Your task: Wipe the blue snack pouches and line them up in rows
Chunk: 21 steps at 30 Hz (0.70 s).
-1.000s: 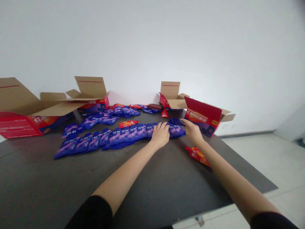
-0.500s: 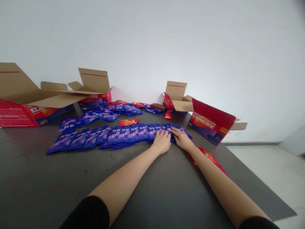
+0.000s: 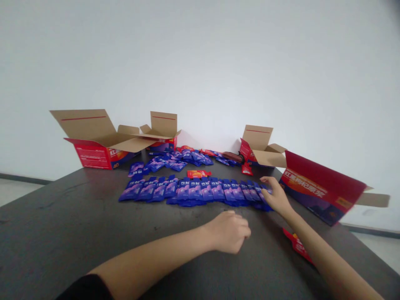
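Overlapping blue-purple pouches (image 3: 194, 191) lie in a long row across the dark table. My right hand (image 3: 276, 196) is at the row's right end, thumb and forefinger apart and curved beside the last pouches; whether it touches them I cannot tell. In front of the row, my left hand (image 3: 230, 231) hovers over the table with its fingers curled in, and no pouch shows in it. A red pouch (image 3: 197, 173) lies just behind the row. Other red pouches (image 3: 298, 246) lie by my right forearm, which partly hides them.
Open cartons stand at the far left (image 3: 93, 155), back left (image 3: 167, 146), back right (image 3: 250, 154) and right (image 3: 308, 189), flaps spread. Loose blue pouches (image 3: 162, 162) are heaped behind the row. A brown item (image 3: 233, 156) and a small red pouch (image 3: 246, 169) lie near the back-right carton.
My left hand has come off the row, back toward me, and its fingers have curled. My right hand has shifted to the row's right end. The view has turned left.
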### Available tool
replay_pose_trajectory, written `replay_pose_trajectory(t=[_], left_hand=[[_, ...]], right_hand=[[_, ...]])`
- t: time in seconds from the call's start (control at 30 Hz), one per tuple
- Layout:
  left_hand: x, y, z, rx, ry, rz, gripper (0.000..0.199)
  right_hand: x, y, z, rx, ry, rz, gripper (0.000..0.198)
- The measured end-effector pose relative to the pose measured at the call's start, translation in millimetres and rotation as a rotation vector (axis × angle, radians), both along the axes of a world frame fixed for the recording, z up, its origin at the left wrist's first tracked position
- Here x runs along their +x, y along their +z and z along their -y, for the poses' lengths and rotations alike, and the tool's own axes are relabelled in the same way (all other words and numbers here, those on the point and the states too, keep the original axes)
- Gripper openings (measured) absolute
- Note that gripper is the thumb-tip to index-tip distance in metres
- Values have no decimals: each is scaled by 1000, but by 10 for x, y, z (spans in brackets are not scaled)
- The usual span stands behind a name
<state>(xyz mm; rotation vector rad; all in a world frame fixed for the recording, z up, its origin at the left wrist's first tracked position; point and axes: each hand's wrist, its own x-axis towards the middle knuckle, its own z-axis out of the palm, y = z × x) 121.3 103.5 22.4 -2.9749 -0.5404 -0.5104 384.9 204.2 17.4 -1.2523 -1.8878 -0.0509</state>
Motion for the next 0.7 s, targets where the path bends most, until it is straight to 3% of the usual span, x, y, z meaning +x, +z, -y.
replay_pose_trajectory(t=[0.07,0.2,0.3,0.4,0.53,0.6,0.7], left_hand=[[-378,-122,132,-149,-50,-33,11],[-1028,-296,246,-327,2,57,20],[-1341,-322,228,-355,56,92,20],[-1552,-338,183,-358,70,84,19],[-1750,-461,105,-256,73,25,7],[-1814,-558,60,-168,65,4,15],[-1864,-687,3,-114,45,15,19]], right_hand=[[-324,147,-98,-106,102,22,25],[-1332,395,-413,-243,338,361,29],[-2094,481,-857,-238,363,464,43],[-2649,478,-1437,-264,312,553,66],[-3015,374,-2111,-328,193,679,91],[-3068,289,-2316,-361,146,744,100],[-3081,152,-2466,-371,81,819,94]])
